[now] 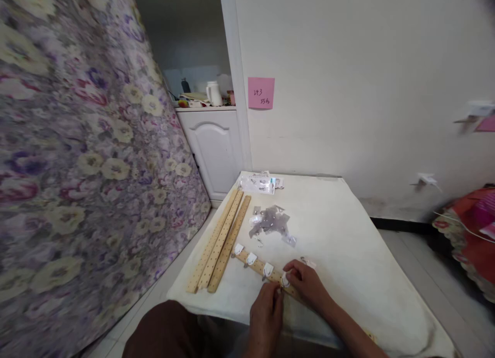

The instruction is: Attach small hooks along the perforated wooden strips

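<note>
A wooden strip with holes (255, 265) lies slantwise near the table's front edge. Along it sit several small white cards, each with a small metal piece; one such card (268, 269) is left of my hands. My right hand (307, 285) is closed, thumb and fingertips pinching another white card (285, 280) at the strip. Just below that card, my left hand (266, 307) has its fingers pressed together at the strip's edge. Whatever those left fingertips hold is hidden or too small to make out.
Several longer perforated wooden strips (224, 239) lie along the table's left side. A heap of small clear plastic bags (273, 221) rests mid-table, with clear packaging (257, 184) at the back edge. A flowered curtain (96, 157) hangs left; a white wall (348, 90) stands behind.
</note>
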A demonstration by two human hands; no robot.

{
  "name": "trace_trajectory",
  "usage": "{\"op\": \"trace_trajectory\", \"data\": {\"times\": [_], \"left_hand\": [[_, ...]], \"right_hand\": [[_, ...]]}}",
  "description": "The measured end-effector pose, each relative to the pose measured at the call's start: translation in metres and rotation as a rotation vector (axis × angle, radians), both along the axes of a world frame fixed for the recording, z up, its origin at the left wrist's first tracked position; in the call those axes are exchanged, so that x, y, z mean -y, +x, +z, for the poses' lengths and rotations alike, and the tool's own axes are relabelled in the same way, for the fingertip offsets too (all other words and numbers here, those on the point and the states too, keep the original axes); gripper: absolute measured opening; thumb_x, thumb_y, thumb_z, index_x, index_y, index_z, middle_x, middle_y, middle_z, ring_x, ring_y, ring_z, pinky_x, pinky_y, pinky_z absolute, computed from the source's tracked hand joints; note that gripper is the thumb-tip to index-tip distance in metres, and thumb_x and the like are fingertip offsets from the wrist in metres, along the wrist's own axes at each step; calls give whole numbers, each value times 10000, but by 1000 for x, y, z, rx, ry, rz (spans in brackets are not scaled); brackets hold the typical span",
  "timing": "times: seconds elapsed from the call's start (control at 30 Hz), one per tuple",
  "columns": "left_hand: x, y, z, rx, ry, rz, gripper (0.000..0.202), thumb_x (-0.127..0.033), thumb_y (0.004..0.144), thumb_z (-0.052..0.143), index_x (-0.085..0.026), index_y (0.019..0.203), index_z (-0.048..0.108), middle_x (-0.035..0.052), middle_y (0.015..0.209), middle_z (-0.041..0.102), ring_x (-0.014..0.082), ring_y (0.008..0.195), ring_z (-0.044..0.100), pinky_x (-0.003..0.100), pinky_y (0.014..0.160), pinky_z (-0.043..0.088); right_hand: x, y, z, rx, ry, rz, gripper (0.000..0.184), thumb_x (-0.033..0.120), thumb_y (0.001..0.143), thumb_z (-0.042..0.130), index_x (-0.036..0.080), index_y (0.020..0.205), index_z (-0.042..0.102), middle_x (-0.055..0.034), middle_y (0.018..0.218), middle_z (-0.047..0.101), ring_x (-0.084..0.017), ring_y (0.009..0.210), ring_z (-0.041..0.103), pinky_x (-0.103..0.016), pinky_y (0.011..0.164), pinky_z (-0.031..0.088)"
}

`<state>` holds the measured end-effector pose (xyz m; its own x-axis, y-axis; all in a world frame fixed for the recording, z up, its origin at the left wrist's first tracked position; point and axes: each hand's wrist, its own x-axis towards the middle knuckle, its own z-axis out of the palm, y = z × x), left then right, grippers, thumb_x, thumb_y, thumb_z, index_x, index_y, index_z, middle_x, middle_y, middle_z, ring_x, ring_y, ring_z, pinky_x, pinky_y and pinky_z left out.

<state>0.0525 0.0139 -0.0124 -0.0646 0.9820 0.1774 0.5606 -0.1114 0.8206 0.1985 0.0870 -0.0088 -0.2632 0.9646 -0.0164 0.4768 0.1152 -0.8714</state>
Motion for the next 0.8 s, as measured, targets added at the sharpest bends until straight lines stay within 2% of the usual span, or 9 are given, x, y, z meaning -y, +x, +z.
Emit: {"op": "trace_trajectory", "data": {"times": [0.17,0.47,0.8], "left_hand": [[-1,-1,-4,-37,67,-29,222,-248,872,438,-206,1041,575,57,927,624,182,870,589,309,786,471],[-2,-5,-14,-79,114,-38,255,-214,868,458,-199,1095,572,61,955,637,169,900,608,290,802,493],[-3,-4,-6,-146,125,-55,267,-216,872,452,-229,1099,592,51,950,652,169,895,623,283,774,506]], "right_hand": [[-1,0,-1,-15,14,13,194,234,728,490,189,846,637,19,614,581,-144,598,527,-241,586,380],[-2,-1,-5,-29,22,30,187,238,736,500,194,853,639,2,682,627,-154,649,565,-251,624,400],[-3,-2,-3,22,35,21,179,240,732,506,201,837,646,8,662,611,-151,637,554,-249,616,394]]}}
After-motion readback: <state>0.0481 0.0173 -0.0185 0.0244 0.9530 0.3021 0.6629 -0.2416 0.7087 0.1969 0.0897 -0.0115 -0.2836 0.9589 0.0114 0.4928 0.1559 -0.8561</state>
